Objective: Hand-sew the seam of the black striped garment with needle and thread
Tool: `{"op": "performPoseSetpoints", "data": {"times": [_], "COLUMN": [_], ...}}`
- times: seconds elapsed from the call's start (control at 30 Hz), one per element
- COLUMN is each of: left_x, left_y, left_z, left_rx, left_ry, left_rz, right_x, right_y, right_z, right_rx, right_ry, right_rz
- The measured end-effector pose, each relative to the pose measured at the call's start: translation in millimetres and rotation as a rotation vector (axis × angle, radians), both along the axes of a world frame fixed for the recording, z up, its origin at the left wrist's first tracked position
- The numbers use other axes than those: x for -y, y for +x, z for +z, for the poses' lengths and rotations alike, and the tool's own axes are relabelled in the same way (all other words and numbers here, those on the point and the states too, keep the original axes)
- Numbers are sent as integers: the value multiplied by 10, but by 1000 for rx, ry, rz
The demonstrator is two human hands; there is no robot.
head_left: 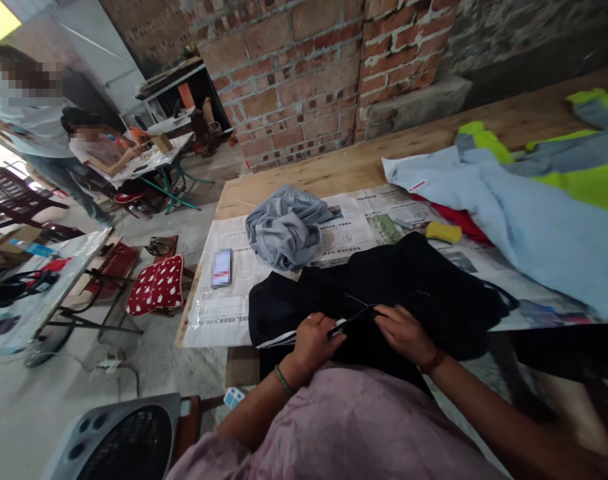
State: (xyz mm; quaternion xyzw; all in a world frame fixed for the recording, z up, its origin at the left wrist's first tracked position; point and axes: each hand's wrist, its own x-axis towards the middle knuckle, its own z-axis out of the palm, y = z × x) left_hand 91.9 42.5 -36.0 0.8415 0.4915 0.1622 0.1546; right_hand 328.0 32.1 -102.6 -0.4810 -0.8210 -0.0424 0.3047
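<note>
A black garment (384,273) with white stripes along one edge lies over the front of the table and hangs down toward my lap. My left hand (317,343) is closed on its near edge, thumb and fingers pinching the cloth. To the right, my right hand (404,333) grips the same edge, so a short stretch of fabric runs between both hands. A thin pale string or thread (363,299) lies on the black cloth just beyond my fingers. Behind the garment sits a crumpled grey cloth (287,230).
Newspaper (224,330) covers the wooden table (264,180). On it are a phone (221,268), a yellow sponge-like block (443,232) and a light blue garment (524,207). A fan (129,440) stands at lower left, near a red-cushioned stool (155,285). Two people are at the far left.
</note>
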Motion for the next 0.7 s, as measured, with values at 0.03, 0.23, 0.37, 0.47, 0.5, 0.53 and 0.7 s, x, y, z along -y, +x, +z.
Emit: {"op": "performPoseSetpoints", "data": {"times": [0.03, 0.23, 0.37, 0.47, 0.5, 0.53, 0.7], "left_x": [-6, -109, -190, -242, -257, -269, -272], "left_y": [34, 40, -13, -45, -52, -57, -52], "left_z": [-43, -85, -100, -140, -153, -166, -221], "left_rx": [-51, -20, 197, 281, 300, 315, 295], "left_ry": [30, -96, -500, -757, -815, -856, -746], "left_rz": [-2, 25, 120, 211, 226, 232, 198], "right_x": [-1, -8, -8, -6, -5, -5, 6], "right_y": [0, -8, 8, 35, 45, 53, 49], "right_z": [4, 0, -28, -43, -45, -43, 46], "right_rx": [-3, -28, -37, -41, -40, -36, -55], "right_ry": [5, 22, 5, -13, -21, -29, -79], "right_rz": [3, -3, 9, 24, 29, 34, 48]}}
